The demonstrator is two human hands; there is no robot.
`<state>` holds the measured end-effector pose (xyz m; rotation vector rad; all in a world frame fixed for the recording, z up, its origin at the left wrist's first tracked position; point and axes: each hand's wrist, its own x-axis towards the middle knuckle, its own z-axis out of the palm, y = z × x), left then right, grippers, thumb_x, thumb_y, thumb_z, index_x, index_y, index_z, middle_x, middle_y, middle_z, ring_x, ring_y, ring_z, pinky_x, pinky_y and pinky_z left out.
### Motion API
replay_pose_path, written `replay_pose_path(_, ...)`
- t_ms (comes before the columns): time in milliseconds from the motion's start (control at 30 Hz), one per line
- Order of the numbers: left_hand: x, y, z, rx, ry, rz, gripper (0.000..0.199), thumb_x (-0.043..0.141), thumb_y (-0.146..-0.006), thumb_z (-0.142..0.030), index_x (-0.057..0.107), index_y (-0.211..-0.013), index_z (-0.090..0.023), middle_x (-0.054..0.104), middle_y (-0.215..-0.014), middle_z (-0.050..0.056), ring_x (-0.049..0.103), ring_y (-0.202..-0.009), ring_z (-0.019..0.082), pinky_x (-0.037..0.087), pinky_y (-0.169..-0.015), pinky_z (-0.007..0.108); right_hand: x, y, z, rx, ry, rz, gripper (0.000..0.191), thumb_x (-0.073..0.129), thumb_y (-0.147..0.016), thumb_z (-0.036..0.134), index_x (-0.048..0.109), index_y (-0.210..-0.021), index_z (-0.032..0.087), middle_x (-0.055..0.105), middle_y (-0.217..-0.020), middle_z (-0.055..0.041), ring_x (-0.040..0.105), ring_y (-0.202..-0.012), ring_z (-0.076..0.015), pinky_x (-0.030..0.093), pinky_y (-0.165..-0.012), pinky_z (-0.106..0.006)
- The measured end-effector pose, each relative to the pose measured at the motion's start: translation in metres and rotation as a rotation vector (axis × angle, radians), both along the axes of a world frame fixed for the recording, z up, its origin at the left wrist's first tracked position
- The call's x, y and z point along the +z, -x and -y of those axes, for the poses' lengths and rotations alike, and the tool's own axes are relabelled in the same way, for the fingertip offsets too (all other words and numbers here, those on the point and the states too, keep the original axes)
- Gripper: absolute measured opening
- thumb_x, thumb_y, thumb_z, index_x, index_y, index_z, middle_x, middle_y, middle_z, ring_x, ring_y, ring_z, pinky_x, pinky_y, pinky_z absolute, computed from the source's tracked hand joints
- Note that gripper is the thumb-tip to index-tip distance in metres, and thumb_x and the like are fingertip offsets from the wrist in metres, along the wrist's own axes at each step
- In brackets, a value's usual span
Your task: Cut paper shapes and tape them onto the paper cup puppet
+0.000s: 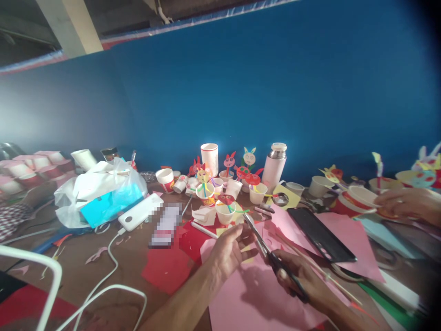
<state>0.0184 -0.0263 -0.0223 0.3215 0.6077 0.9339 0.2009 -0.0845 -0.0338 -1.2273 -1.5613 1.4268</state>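
My right hand (298, 276) is closed around the black handles of a pair of scissors (264, 250). The narrow metal blades point up and left, with the tip beside my left hand (229, 250). That hand is turned palm up, its fingers loosely curled and apart, with no object clearly held. A small yellowish patch shows by its fingertips, too unclear to name. Beneath both hands lies a large pink paper sheet (241, 303). Just beyond my left hand stands a paper cup (225, 212) with a red paper figure and coloured sticks in it.
Several decorated cups and a pink thermos (274, 168) stand along the blue wall (241, 92). A black phone (322, 234) rests on pink paper at right. Left are a plastic bag (103, 193), a white power bank (140, 211) and cable. Another person's hand (409, 204) reaches in at right.
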Motion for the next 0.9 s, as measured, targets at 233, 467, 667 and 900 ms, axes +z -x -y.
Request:
replay_pose_path(233, 0.003, -0.002, 0.006, -0.042, -0.041, -0.026, 0.017, 0.061, -0.078, -0.025, 0.064, -0.088, -0.012, 0.061, -0.095, 0.009, 0.055, -0.088, 0.02, 0.046, -0.074, 0.037, 0.01, -0.016, -0.001, 0.017, -0.298, -0.005, 0.044, 0.046, -0.077, 0.064, 0.05, -0.088, 0.021, 0.051, -0.07, -0.0004, 0.048, -0.062, -0.0152, 0.044, -0.061, -0.029)
replay_pose_path(467, 0.003, -0.013, 0.022, -0.148, -0.156, 0.014, 0.021, 0.057, -0.08, -0.027, 0.066, -0.093, -0.012, 0.058, -0.107, 0.012, 0.052, -0.095, 0.022, 0.044, -0.077, 0.035, 0.016, -0.004, -0.004, -0.39, -0.309, 0.048, 0.022, 0.057, -0.077, 0.041, 0.048, -0.083, 0.022, 0.052, -0.079, -0.001, 0.051, -0.074, -0.0177, 0.042, -0.066, -0.029)
replay_pose_path(667, -0.003, -0.021, 0.03, -0.191, -0.207, -0.032, 0.023, 0.059, -0.078, -0.028, 0.067, -0.093, -0.013, 0.058, -0.111, 0.014, 0.049, -0.103, 0.024, 0.042, -0.077, 0.034, 0.016, 0.004, -0.004, -0.468, -0.248, -0.04, 0.024, 0.061, -0.075, 0.039, 0.051, -0.088, 0.022, 0.055, -0.077, 0.0002, 0.053, -0.072, -0.0168, 0.043, -0.066, -0.027)
replay_pose_path(900, -0.007, -0.025, 0.033, -0.186, -0.267, -0.153, 0.031, 0.063, -0.076, -0.035, 0.067, -0.096, -0.012, 0.06, -0.105, 0.015, 0.051, -0.099, 0.024, 0.042, -0.077, 0.033, 0.012, 0.006, -0.004, -0.495, -0.267, -0.091, 0.029, 0.065, -0.072, 0.034, 0.052, -0.097, 0.023, 0.059, -0.08, 0.001, 0.055, -0.07, -0.0155, 0.045, -0.064, -0.025)
